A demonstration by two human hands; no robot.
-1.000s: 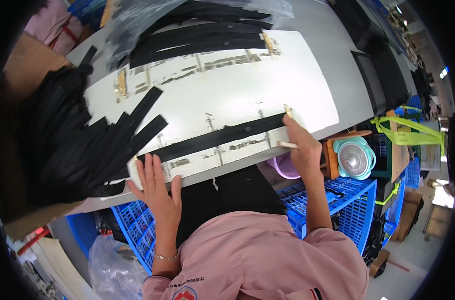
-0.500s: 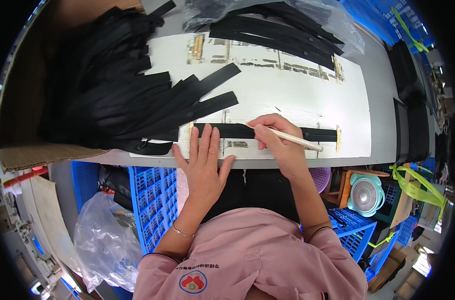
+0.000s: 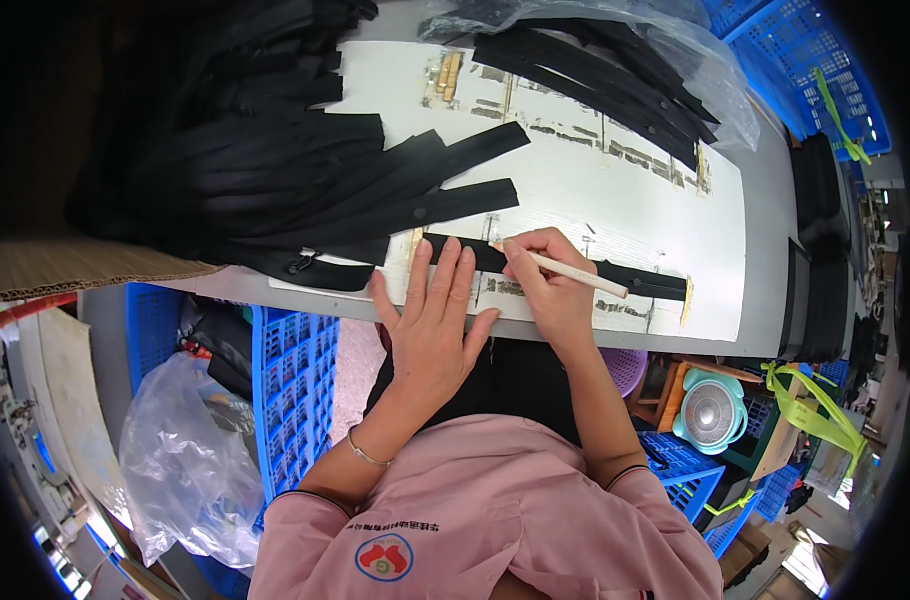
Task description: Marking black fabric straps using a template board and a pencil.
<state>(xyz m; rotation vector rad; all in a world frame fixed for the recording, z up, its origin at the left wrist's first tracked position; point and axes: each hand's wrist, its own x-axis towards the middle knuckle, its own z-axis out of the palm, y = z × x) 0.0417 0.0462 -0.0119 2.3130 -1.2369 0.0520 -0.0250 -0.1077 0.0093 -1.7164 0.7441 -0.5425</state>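
Observation:
A long black fabric strip (image 3: 643, 280) lies along the near edge of a white board (image 3: 565, 195), between two tape-like yellowish markers. My left hand (image 3: 433, 325) rests flat on the strip's left end, fingers stretched out and thumb apart. In my right hand (image 3: 557, 300) is a white pencil (image 3: 587, 273), pinched between thumb and fingers. Its tip points left and touches or hovers just over the strip, close to my left fingers; which of the two I cannot tell. A pile of black strips (image 3: 305, 190) reaches over the board's left side.
An open cardboard box (image 3: 95, 268) stands at the left around the pile. More black strips (image 3: 595, 75) and clear plastic (image 3: 715, 85) lie at the far side. Blue crates (image 3: 295, 390) and a turquoise fan (image 3: 710, 410) sit below the table's edge.
The pencil tip has shifted left along the strip, nearer my left fingers. My left hand stays on the strip's left end. The whole view has tilted slightly.

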